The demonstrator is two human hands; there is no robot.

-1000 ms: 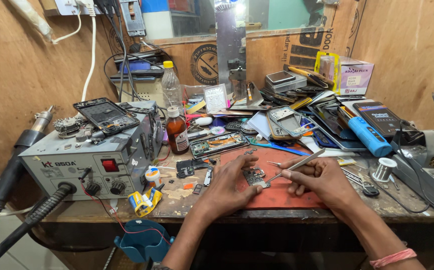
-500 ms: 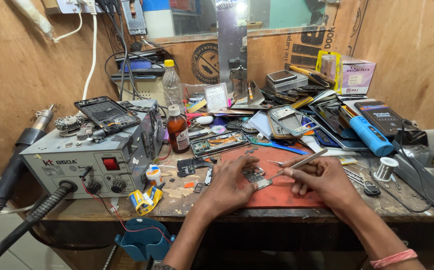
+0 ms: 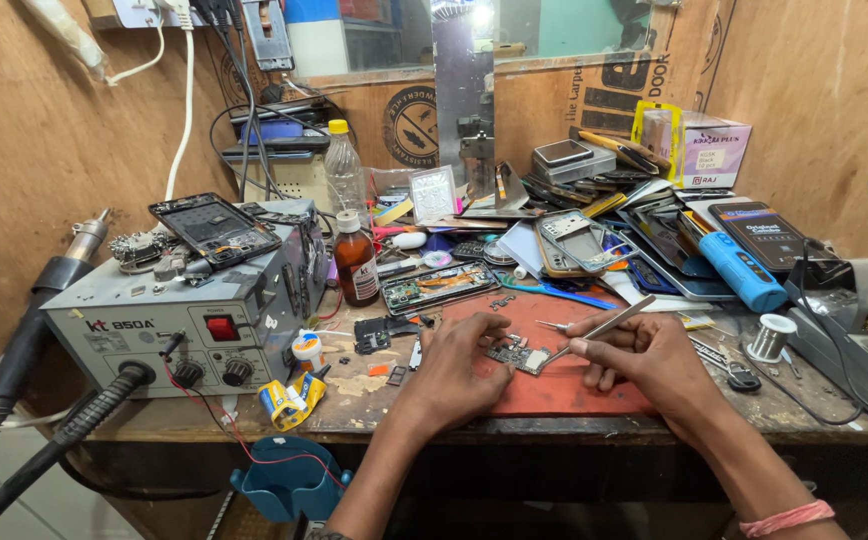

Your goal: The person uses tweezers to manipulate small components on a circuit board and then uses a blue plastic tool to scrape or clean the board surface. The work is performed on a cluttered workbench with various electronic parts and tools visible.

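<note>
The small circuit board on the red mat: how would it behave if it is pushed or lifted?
The circuit board looks thin and flat, so probably light and stiff. On the red mat it would likely slide, not roll. Its exposed parts suggest it is fragile.

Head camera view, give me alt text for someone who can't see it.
Two bare hands work on a small circuit board on a red mat: the left hand steadies it, and the right hand holds tweezers to it. A grey rework station, a brown bottle and phone parts crowd the bench.
</note>
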